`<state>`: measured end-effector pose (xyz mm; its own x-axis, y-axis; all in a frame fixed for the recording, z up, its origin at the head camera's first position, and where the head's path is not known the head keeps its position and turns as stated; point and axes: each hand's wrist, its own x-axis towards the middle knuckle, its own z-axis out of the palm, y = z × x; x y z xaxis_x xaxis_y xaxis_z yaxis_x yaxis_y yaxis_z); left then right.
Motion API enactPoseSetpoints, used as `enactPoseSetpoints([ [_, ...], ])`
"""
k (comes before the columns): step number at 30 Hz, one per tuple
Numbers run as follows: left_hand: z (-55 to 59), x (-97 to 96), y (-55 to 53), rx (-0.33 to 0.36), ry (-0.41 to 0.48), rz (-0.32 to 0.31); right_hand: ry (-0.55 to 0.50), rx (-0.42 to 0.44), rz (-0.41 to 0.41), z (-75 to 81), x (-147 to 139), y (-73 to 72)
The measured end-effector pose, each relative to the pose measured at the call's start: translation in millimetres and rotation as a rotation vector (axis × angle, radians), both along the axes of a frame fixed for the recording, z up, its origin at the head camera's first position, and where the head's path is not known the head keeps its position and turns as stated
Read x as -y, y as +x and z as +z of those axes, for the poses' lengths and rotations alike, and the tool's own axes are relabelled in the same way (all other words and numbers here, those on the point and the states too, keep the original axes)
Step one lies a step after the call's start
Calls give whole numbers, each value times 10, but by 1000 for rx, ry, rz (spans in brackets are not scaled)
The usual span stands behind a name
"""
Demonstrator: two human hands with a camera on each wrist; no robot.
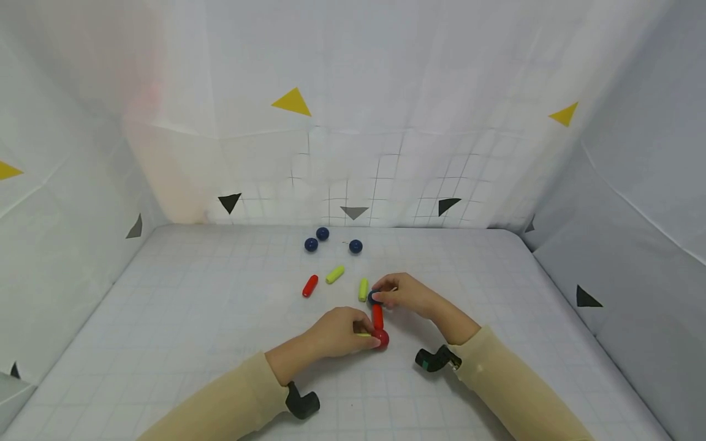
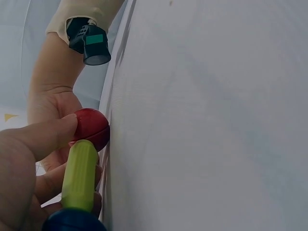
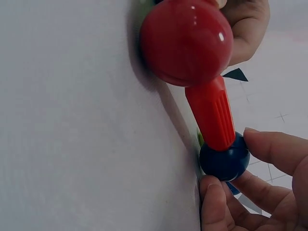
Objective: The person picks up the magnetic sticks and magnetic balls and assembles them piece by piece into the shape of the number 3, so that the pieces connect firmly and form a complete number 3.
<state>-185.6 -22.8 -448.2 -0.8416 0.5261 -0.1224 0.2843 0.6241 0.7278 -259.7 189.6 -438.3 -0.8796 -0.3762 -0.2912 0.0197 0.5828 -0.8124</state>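
Observation:
My left hand [image 1: 339, 331] holds a glossy red ball [image 3: 186, 43], its thumb on the ball's side and its other fingers curled behind a yellow-green rod [image 2: 79, 173]. That rod runs from the red ball to a dark blue ball [image 2: 74, 222] at the bottom of the left wrist view; in the head view the left hand hides most of this part. A ridged red rod [image 3: 211, 113] leads from the red ball to another blue ball [image 3: 224, 159]. My right hand [image 1: 410, 295] pinches this blue ball between thumb and fingers, just beyond the left hand.
Three dark blue balls [image 1: 355, 247] lie toward the back of the white table [image 1: 220, 294]. Nearer are a loose red rod [image 1: 310, 286] and two yellow-green rods [image 1: 334, 274], one close beside the right hand's fingertips. White sheeting [image 1: 353, 73] encloses the back and sides.

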Motion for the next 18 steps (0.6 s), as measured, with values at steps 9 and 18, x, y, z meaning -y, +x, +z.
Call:
enactPoseSetpoints([
  [9, -1, 19, -1, -7, 3, -2, 5, -30, -13, 8, 44, 36],
  [18, -8, 25, -8, 4, 9, 0, -17, -55, -31, 14, 27, 68],
])
